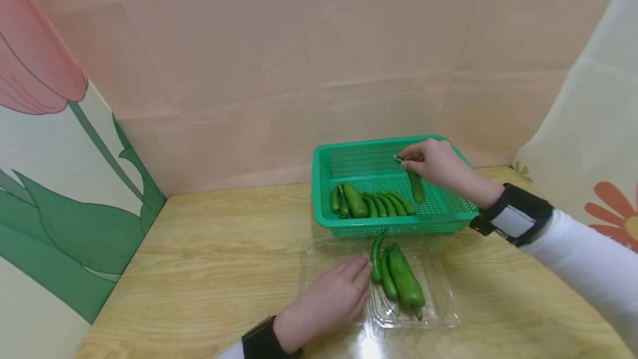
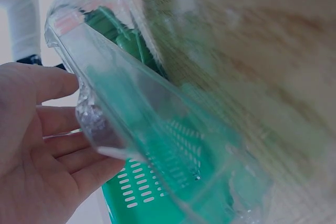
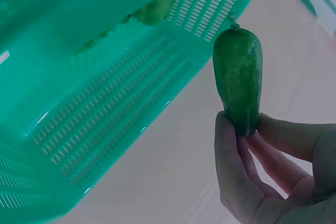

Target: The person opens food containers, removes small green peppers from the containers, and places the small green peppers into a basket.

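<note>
My right hand is over the green basket, pinching a green pepper by one end. In the right wrist view this pepper stands out from the fingertips with its stem at the far end. My left hand rests at the clear plastic container, its fingers extended beside a thin curved pepper. A second slim pepper and a larger pepper lie next to it. In the left wrist view, the left fingertips touch the container's clear wall.
Several green peppers lie in a row along the basket's near left part. The wooden table extends left of the basket and container. A pink cloth wall stands behind, with flower-patterned panels on both sides.
</note>
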### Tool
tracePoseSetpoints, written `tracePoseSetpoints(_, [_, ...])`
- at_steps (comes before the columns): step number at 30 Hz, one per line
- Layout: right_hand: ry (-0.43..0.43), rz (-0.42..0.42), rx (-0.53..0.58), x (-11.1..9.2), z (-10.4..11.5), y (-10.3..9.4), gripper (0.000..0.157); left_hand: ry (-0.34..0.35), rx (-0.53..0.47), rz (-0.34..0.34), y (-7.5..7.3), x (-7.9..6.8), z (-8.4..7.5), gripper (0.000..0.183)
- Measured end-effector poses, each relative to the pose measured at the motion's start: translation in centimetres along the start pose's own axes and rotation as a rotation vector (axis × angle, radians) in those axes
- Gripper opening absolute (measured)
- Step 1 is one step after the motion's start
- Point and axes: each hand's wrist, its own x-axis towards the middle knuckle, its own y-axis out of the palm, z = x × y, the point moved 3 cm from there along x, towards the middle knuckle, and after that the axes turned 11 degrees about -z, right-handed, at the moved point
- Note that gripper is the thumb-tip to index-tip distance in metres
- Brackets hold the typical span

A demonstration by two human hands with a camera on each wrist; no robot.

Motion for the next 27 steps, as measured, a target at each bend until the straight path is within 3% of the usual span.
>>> tracePoseSetpoints(8, [0.087, 0.073, 0.009, 2.0, -1.6, 1.0, 0.030, -0.004, 0.000, -0.003, 0.0, 0.0, 0.1, 0.048])
tracePoseSetpoints(27, [0.176, 0.190, 0.088, 5.7, -3.4, 3.5, 0.029, -0.034, -0.007, 0.052, -0.1, -0.2, 0.0, 0.050])
